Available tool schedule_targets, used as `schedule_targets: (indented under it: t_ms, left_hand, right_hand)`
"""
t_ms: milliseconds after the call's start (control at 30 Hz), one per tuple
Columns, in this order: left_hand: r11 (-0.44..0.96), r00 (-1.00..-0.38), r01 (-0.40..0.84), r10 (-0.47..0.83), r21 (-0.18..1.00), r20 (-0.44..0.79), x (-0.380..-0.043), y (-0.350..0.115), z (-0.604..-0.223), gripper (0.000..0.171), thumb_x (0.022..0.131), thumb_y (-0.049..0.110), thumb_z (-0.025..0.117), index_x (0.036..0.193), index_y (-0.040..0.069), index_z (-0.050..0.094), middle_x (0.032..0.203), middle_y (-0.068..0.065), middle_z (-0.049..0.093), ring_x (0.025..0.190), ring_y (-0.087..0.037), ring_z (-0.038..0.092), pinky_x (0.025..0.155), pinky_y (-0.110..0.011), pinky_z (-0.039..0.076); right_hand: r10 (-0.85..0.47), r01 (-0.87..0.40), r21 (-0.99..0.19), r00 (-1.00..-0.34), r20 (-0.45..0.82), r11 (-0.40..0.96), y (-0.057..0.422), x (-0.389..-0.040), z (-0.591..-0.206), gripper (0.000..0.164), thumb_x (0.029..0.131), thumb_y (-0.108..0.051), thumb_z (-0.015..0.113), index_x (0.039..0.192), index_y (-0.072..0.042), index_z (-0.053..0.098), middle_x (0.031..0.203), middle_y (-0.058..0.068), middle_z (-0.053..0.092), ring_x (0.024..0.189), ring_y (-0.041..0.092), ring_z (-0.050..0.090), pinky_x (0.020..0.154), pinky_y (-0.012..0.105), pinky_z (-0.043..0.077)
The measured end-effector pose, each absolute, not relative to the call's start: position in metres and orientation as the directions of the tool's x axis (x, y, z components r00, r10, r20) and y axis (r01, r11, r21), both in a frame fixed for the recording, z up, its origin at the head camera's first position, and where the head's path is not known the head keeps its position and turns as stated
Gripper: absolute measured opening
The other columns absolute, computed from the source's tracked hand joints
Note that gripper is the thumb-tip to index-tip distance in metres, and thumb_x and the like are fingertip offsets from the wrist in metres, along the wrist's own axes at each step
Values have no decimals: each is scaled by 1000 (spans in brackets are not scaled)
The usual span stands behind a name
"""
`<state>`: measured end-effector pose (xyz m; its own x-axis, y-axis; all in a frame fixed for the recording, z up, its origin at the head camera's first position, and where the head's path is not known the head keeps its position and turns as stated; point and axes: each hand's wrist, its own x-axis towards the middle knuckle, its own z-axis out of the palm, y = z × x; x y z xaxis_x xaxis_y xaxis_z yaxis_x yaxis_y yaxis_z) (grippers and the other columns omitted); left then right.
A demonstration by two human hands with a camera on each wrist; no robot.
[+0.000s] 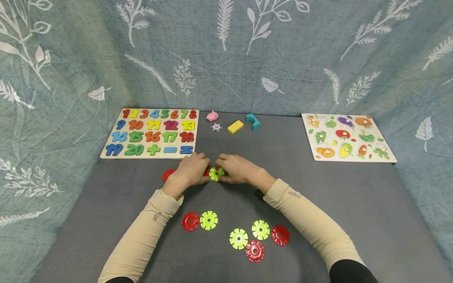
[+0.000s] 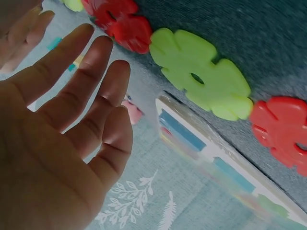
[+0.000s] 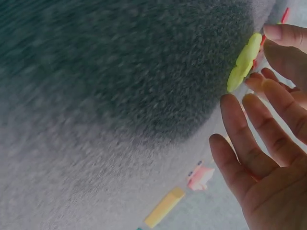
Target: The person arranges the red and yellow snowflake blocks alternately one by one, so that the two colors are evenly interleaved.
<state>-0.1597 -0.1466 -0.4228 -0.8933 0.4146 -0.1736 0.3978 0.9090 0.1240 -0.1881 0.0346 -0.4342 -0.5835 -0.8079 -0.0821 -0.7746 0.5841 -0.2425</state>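
Head view: with my left hand I grip a red disc, and with my right hand a yellow-green disc.

These two notched discs are side by side above the grey table, and my thumb and finger pinch each one; whether their slots are fully joined, I cannot tell. On the other side of my red disc, the left wrist view shows a second yellow-green disc, which meets an end red disc, all in one row. Nearer to me lie six loose discs, three red and three yellow-green. Behind my left hand is the number board; well apart to the right is the vegetable board. Between these boards I see a pink pig and a yellow block.
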Motion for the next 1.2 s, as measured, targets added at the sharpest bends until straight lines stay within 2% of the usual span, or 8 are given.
schedule_targets:
  t_ms: [300,533,833,1033,1200]
  left_hand:
    - [889,-874,427,453,166,-174,-163,-132,-423,50,80,36,77,119,7,65,108,-13,63,98,-28,59,85,-47,48]
    - [868,-851,463,492,178,-185,-164,-121,-425,45,82,34,75,119,9,66,112,-11,62,100,-27,59,85,-46,47]
    - [842,-823,511,538,172,-185,-168,-115,-425,35,83,21,75,114,7,68,107,-11,62,92,-26,59,83,-44,51]
    - [835,-818,516,546,189,-180,-170,-114,-425,34,82,20,75,113,5,68,104,-12,62,90,-25,58,83,-43,51]
    - [832,-820,515,548,208,-164,-169,-114,-425,33,81,19,76,109,3,68,102,-12,62,86,-24,58,82,-40,50]
  right_hand:
    - [-811,-791,-191,-581,-65,582,56,-182,-434,25,88,-32,70,104,-13,67,99,2,62,80,13,60,75,31,52]
    - [-816,-804,-150,-577,-40,575,78,-169,-434,25,88,-36,70,101,-16,67,97,0,61,76,14,61,71,32,53]
    - [-858,-848,-139,-514,-25,512,92,-148,-428,28,86,-38,70,102,-16,66,95,-1,61,76,12,60,72,34,52]
    - [-883,-865,-178,-459,-100,470,97,-127,-423,32,81,-43,73,101,-19,68,95,-5,62,74,8,59,71,31,51]
    - [-905,-900,-144,-383,-184,410,98,-104,-422,32,76,-48,75,98,-25,69,95,-10,62,72,5,58,73,31,50]
